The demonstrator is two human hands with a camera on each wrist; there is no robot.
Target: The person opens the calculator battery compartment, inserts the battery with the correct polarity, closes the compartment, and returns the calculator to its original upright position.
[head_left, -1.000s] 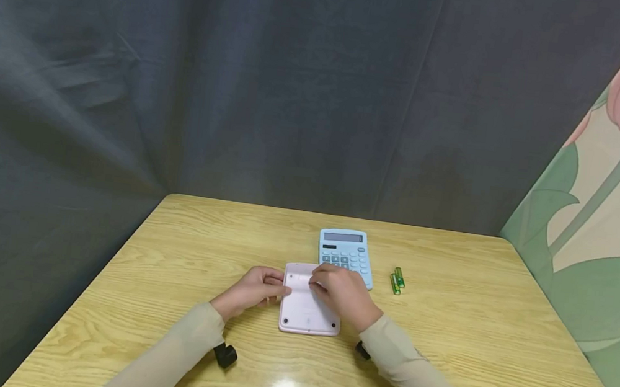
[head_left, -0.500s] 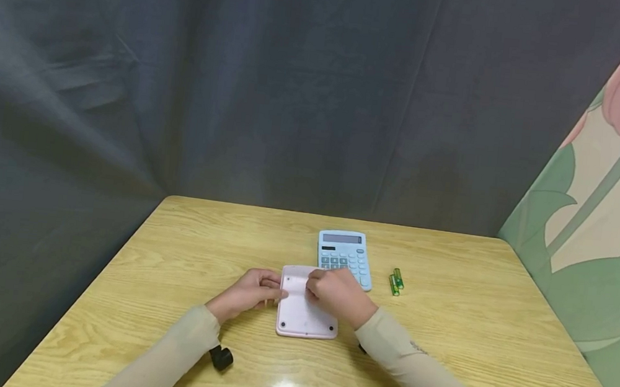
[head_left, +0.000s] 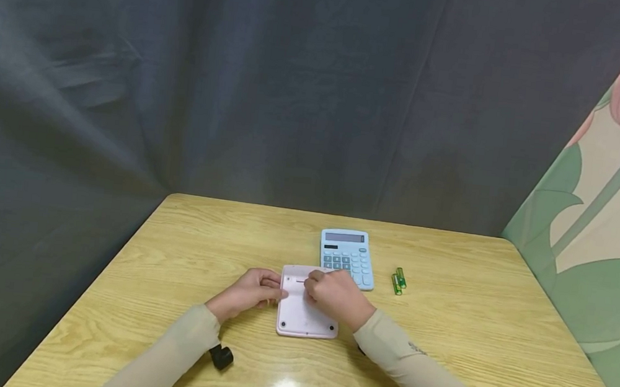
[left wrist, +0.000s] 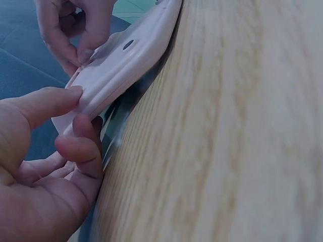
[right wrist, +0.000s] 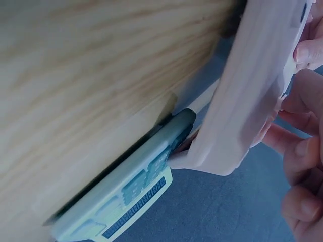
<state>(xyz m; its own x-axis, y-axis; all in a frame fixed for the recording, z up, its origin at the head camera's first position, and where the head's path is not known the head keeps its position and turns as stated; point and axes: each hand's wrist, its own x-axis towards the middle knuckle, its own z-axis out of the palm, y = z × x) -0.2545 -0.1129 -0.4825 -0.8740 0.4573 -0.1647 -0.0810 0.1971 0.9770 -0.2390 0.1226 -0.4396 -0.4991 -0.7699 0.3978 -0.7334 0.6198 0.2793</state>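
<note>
A pale pink calculator (head_left: 306, 314) lies face down, its back with dark round feet turned up. At its left edge my left hand (head_left: 249, 290) grips it, thumb on the back and fingers curled by the side. My right hand (head_left: 340, 297) is over the upper back, thumb and forefinger pinching at the battery cover, most of which the fingers hide. A thin dark slit (head_left: 300, 281) shows just left of those fingertips. In the left wrist view, the calculator (left wrist: 118, 65) is tilted up off the table. Behind it lies a light blue calculator (head_left: 345, 247), face up.
Two green batteries (head_left: 399, 281) lie side by side to the right of the blue calculator. The wooden table (head_left: 169, 255) ends at a dark curtain (head_left: 297, 92) behind. A flowered panel (head_left: 607, 247) stands on the right.
The right hand's fingers have curled in more and shifted slightly left on the calculator's back. A dark slit now shows beside them. The left hand keeps its grip.
</note>
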